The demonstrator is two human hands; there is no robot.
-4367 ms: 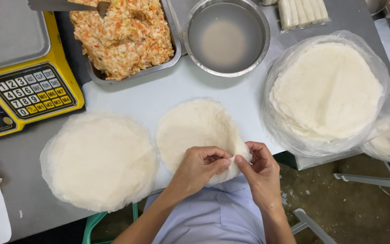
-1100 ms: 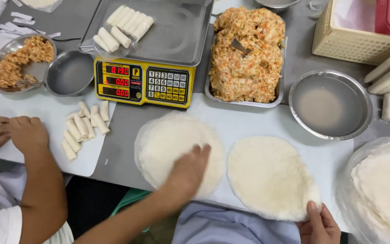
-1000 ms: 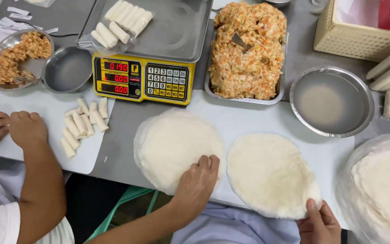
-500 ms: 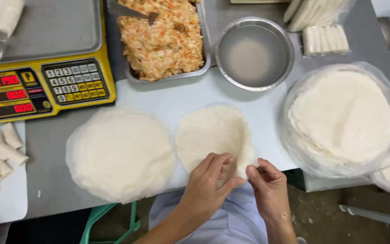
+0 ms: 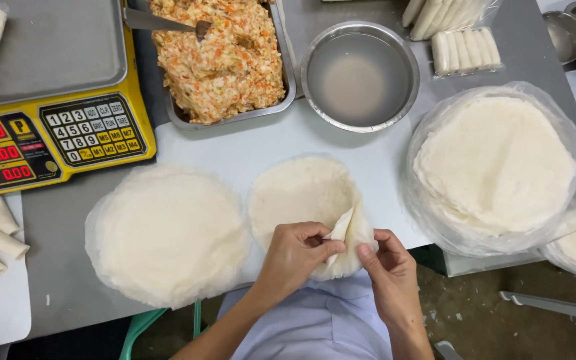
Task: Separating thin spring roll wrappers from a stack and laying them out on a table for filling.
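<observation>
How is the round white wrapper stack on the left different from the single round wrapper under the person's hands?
The left stack of round white wrappers is wider and lies flat; no hand touches it. The single thin white wrapper is smaller, and its near right edge is lifted and pinched between the left hand and the right hand. The stack sits on clear plastic; the single one lies on the white board. Both are round, pale and floury.

A food-preparation kitchen. A yellow digital weighing scale, a metal tray of shredded filling and bagged stacks of round white wrappers crowd the grey worktable.
</observation>
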